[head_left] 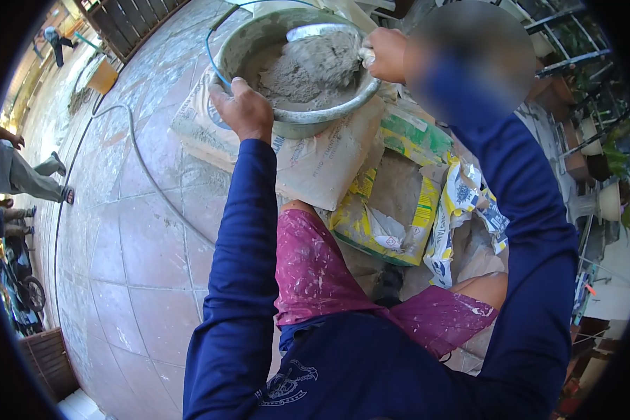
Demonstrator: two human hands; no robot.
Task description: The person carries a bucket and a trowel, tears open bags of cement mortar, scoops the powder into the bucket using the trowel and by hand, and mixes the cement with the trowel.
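A grey-green bucket with a blue-and-black bail holds grey, wet-looking mortar. My left hand is closed on the bucket's near-left rim, thumb over the edge. At the right rim my right hand grips the handle of a trowel. Mortar heaps on its blade inside the bucket, so most of the metal is hidden. Under the bucket lies a pale paper cement bag. Beside it is an opened green-and-yellow bag with grey powder inside.
Torn white-and-yellow wrapping lies right of the opened bag. A grey hose curves over the tiled floor at left. Farther left are other people's legs, a motorcycle and an orange tub. Potted plants stand at right.
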